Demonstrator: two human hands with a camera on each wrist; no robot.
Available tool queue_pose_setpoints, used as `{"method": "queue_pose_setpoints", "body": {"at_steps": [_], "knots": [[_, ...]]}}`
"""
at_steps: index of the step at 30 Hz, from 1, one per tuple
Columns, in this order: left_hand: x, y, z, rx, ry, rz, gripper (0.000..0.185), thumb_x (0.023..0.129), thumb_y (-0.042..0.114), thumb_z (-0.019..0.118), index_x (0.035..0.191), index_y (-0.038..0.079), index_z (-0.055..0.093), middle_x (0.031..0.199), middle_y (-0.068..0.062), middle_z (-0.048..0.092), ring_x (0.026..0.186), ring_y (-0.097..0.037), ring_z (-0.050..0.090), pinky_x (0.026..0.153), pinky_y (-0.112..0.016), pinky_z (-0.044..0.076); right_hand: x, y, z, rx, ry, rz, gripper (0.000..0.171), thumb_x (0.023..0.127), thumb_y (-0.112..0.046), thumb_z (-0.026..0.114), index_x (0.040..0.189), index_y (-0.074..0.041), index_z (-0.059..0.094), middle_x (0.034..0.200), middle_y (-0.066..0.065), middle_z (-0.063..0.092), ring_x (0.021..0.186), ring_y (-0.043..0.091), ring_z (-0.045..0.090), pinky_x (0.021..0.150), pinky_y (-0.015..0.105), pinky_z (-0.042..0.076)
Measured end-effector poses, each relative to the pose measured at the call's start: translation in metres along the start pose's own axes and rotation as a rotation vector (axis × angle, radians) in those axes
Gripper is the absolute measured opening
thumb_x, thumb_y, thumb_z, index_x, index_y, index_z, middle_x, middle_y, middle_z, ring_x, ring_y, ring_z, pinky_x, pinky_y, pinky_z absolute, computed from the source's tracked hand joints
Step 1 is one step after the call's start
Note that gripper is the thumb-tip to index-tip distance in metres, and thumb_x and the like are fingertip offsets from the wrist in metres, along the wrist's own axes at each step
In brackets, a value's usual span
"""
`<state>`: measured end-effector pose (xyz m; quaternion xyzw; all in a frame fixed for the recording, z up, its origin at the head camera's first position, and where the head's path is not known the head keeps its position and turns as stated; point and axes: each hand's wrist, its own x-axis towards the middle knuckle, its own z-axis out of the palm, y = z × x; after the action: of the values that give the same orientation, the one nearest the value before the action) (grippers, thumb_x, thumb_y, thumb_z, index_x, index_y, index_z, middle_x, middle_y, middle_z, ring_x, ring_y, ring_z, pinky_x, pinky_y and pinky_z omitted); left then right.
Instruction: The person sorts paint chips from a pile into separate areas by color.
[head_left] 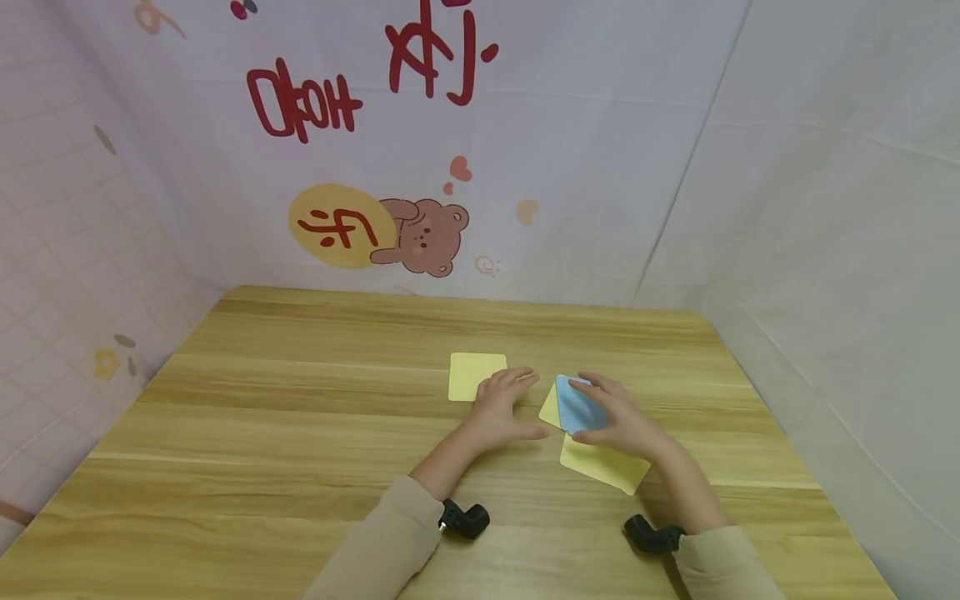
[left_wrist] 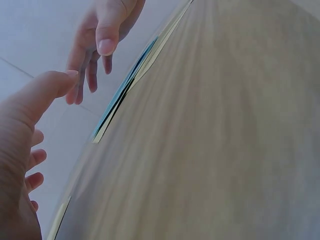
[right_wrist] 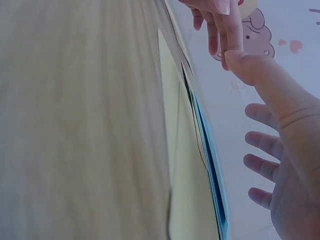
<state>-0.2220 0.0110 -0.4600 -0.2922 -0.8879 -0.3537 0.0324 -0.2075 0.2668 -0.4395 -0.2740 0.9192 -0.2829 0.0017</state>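
Three square cards on wooden table (head_left: 262, 433): lone yellow card (head_left: 472, 372) under left hand (head_left: 504, 410) fingertips, flat, unclenched. Blue card (head_left: 576, 406) atop two overlapping yellow cards (head_left: 603, 465), steadied beneath right hand (head_left: 615, 417), fingers spread, relaxed.

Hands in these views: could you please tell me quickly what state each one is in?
Left hand: open, fingers relaxed, holding nothing, beside a yellow card.
Right hand: open, fingers spread over the blue card, gripping nothing.

I am seeing a blue card (head_left: 579, 406), pale yellow cards (head_left: 476, 374), a wood-grain table (head_left: 262, 433), and a brown bear print (head_left: 427, 235).
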Motion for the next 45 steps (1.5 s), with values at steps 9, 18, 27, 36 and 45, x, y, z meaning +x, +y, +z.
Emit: {"method": "queue_pose_setpoints", "body": {"at_steps": [9, 18, 27, 36, 45], "knots": [[0.013, 0.01, 0.018, 0.06, -0.014, -0.007, 0.09, 0.072, 0.055, 0.076, 0.145, 0.014, 0.044, 0.147, 0.0, 0.038, 0.135, -0.021, 0.03, 0.104, -0.048, 0.023, -0.012, 0.015, -0.011, -0.011, 0.002, 0.033, 0.082, 0.076, -0.036, 0.081, 0.142, -0.005, 0.045, 0.148, 0.018, 0.032, 0.132, 0.041, 0.025, 0.095, 0.064, 0.03], [0.023, 0.013, 0.027, 0.128, -0.064, -0.025, 0.09, 0.073, 0.059, 0.073, 0.146, 0.016, 0.041, 0.149, 0.002, 0.036, 0.135, -0.02, 0.029, 0.106, -0.045, 0.022, -0.014, 0.03, -0.014, -0.026, -0.017, 0.067, 0.085, 0.075, -0.039, 0.081, 0.143, -0.005, 0.044, 0.149, 0.02, 0.03, 0.133, 0.044, 0.022, 0.095, 0.068, 0.026], [0.034, 0.013, 0.032, 0.189, -0.104, -0.011, 0.09, 0.075, 0.061, 0.071, 0.146, 0.015, 0.041, 0.151, 0.0, 0.034, 0.137, -0.022, 0.027, 0.107, -0.045, 0.02, -0.014, 0.049, -0.018, 0.002, -0.049, 0.105, 0.091, 0.074, -0.045, 0.08, 0.145, -0.005, 0.04, 0.149, 0.021, 0.028, 0.134, 0.045, 0.021, 0.096, 0.068, 0.026], [0.042, 0.015, 0.034, 0.256, -0.157, -0.027, 0.09, 0.076, 0.064, 0.068, 0.147, 0.016, 0.04, 0.152, -0.002, 0.033, 0.138, -0.024, 0.026, 0.109, -0.045, 0.018, -0.014, 0.057, -0.019, 0.016, -0.087, 0.14, 0.092, 0.075, -0.043, 0.08, 0.147, -0.006, 0.037, 0.152, 0.019, 0.025, 0.134, 0.046, 0.018, 0.096, 0.069, 0.024], [0.044, 0.015, 0.036, 0.28, -0.188, -0.03, 0.087, 0.077, 0.067, 0.064, 0.146, 0.018, 0.043, 0.15, 0.002, 0.035, 0.136, -0.023, 0.027, 0.108, -0.045, 0.018, -0.014, 0.059, -0.019, -0.011, -0.1, 0.143, 0.091, 0.076, -0.045, 0.079, 0.147, -0.006, 0.037, 0.152, 0.016, 0.027, 0.134, 0.045, 0.017, 0.095, 0.07, 0.024]]}}
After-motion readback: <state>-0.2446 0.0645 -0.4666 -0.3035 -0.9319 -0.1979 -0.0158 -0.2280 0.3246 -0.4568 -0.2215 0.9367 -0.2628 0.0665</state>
